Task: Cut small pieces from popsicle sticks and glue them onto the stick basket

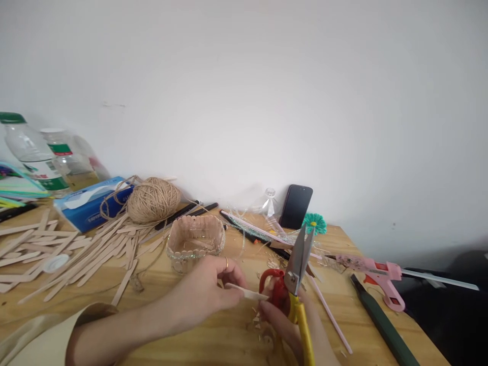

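Note:
My left hand point(217, 284), with a ring on one finger, pinches one end of a short wooden craft stick point(251, 295). The fingertips of my right hand point(282, 325) touch the stick's other end. A pair of scissors point(299, 262) with one red and one yellow handle is also in my right hand, its blades pointing up and slightly parted. Just beyond my left hand stands a small open basket point(196, 236) built of short stick pieces, with a glittery trim round it. Wood scraps point(258, 320) lie on the table below my hands.
Many loose craft sticks point(91, 259) spread across the left, near a twine ball point(154, 200), a blue tissue pack point(91, 203) and bottles point(34, 152). A phone point(297, 206) leans on the wall beside a green flower point(314, 223). A pink glue gun point(375, 269) lies right.

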`<state>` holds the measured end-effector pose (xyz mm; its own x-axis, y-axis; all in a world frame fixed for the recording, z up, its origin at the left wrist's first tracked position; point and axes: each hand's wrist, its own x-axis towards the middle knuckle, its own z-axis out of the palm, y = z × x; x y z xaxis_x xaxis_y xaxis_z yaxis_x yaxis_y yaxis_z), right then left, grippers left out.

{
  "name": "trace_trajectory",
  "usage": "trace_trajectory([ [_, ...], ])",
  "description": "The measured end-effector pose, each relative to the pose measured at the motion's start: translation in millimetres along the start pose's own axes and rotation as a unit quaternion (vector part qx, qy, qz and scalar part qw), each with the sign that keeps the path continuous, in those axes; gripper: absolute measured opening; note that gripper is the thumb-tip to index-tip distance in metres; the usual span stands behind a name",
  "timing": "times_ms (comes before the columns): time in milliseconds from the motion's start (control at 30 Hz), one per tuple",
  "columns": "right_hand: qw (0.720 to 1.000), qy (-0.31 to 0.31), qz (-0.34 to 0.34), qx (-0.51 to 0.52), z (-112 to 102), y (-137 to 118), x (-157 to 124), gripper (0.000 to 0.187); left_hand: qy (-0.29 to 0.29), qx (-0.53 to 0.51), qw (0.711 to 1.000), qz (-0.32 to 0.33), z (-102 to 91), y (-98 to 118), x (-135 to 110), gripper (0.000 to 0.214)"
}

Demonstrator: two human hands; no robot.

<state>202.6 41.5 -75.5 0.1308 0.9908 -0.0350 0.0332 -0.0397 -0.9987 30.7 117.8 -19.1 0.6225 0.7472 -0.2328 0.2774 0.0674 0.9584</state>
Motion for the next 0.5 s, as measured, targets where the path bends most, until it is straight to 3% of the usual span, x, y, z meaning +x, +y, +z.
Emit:
trace_trajectory([
  [100,1.0,0.009,-0.001,-0.008,3,-6,-3,0.024,-0.01,-0.038,0.999,-0.005,-0.1,-3,1,0.006],
  [233,0.999,-0.047,-0.005,-0.015,8,-12,-6,0.02,-0.046,-0.145,0.988,0.001,-0.1,-5,3,0.013],
  [333,0.999,-0.041,-0.002,-0.03,1,-25,-2,0.016,-0.03,-0.166,0.985,0.023,-0.9,-2,2,0.014],
  [500,0.994,0.065,-0.086,0.009,-28,-51,10,0.017,0.018,-0.105,0.993,0.051,-5.8,7,-5,0.014],
])
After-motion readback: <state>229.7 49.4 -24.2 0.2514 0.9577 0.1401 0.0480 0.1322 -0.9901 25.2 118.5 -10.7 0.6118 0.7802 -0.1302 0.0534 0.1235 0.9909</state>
